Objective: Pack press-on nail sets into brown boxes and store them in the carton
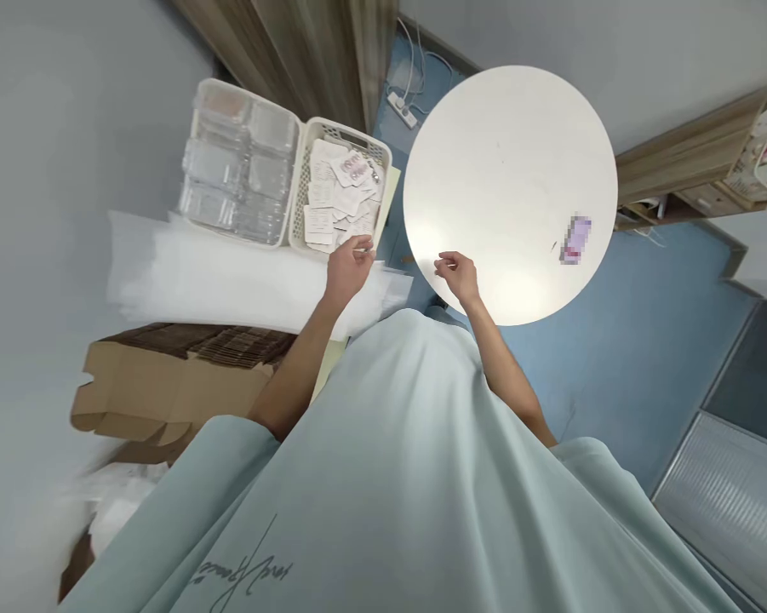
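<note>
The cards [345,201] lie in the basket [341,134], beyond the nearer left hand [348,269] at its near-right corner, grip state unclear; the right hand's [460,275] grip is loosely parted by the bench's [511,170] near-left edge.

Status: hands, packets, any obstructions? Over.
Left bare hand, right bare hand: loosely curled, no held object visible. White printed packets: piled in white perforated plastic basket near left hand. Pixelated purple item: on round white table, right of right hand.

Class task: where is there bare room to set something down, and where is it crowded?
Free: the round white table, between the right hand and the pixelated item, and beyond them. Crowded: by the left hand: slip-filled basket, clear plastic boxes, white sheets.
</note>
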Motion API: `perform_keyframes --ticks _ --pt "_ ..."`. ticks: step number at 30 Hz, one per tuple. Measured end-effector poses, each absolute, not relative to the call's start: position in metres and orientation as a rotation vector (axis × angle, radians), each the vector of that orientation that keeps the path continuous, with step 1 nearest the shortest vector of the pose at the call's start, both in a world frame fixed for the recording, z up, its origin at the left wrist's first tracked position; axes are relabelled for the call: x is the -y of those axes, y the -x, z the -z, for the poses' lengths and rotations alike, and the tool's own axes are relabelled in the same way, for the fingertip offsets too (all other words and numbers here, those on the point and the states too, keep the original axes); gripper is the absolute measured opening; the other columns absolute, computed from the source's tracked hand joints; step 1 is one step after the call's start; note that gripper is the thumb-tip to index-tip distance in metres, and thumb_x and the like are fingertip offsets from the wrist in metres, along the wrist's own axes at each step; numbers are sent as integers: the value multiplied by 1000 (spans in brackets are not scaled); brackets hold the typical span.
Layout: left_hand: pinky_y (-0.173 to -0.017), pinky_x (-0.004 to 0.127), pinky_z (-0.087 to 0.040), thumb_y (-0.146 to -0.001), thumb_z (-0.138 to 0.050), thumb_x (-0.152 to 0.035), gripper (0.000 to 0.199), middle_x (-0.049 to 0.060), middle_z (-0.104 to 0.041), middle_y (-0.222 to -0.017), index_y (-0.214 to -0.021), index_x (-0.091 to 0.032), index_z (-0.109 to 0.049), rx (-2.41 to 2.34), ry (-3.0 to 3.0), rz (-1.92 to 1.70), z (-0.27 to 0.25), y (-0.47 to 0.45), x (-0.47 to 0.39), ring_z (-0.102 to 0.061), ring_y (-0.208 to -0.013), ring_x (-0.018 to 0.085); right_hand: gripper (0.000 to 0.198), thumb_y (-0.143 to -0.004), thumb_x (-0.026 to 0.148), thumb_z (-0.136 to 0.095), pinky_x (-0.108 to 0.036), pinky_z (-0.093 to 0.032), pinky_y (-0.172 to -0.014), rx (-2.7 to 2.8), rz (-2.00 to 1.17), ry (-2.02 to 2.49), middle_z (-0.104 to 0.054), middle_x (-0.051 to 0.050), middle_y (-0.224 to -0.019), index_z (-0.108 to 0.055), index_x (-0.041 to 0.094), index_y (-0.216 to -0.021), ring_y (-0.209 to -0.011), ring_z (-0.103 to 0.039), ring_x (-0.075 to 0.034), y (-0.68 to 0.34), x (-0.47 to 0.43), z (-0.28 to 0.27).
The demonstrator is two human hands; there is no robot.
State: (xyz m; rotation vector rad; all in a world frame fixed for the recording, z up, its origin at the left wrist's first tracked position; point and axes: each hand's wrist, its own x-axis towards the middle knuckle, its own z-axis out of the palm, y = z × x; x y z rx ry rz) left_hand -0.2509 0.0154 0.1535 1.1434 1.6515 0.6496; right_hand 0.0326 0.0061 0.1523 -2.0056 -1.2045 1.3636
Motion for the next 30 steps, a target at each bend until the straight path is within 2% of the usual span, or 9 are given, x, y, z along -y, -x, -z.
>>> perform_keyframes --ticks 5,8,12,17,26,30 --pt "-111 40 -62 -103 -74 -29 38 13 -79 -143 -140 -21 -73 -1817 -1164 -792 -152 337 -29 -80 -120 26 35 -96 49 -75 -50 -67 -105 1381 -1369 1922 -86 -8 -112 -77 24 -120 -101 -85 -29 24 -28 -181" --pt "-118 43 -58 -100 -79 -19 40 13 -74 -148 -140 -19 -71 -1988 -1206 -852 -144 386 -40 -74 -131 27 36 -96 51 -76 -49 -67 -104 1462 -1370 1868 -86 -8 -109 -79 23 -118 -98 -84 -29 53 -40 -192" --pt "-139 55 -37 -94 -90 -12 60 13 -64 -158 -146 -12 -61 -2211 -1256 -894 -130 438 -60 -52 -153 29 37 -95 51 -76 -48 -68 -101 1522 -1360 1830 -87 -8 -113 -80 24 -120 -96 -83 -28 82 -50 -199" --pt "-145 62 -19 -88 -101 -16 94 14 -48 -178 -161 -6 -42 -2251 -1186 -809 -117 468 -94 -35 -164 30 37 -95 54 -76 -47 -67 -100 1551 -1349 1811 -87 -8 -111 -80 24 -118 -97 -83 -28 96 -50 -205" --pt "-142 55 -19 -87 -101 -11 96 15 -55 -173 -162 -2 -42 -2265 -1134 -674 -122 467 -125 -40 -161 31 43 -92 60 -77 -48 -67 -97 1471 -1321 1858 -86 -8 -109 -80 25 -116 -97 -83 -29 89 -35 -210" --pt "-142 55 -18 -85 -102 -10 106 13 -55 -171 -167 0 -34 -2270 -1152 -666 -123 465 -126 -40 -158 28 44 -92 62 -77 -48 -68 -95 1449 -1322 1872 -87 -8 -108 -81 25 -116 -95 -83 -29 81 -27 -214"
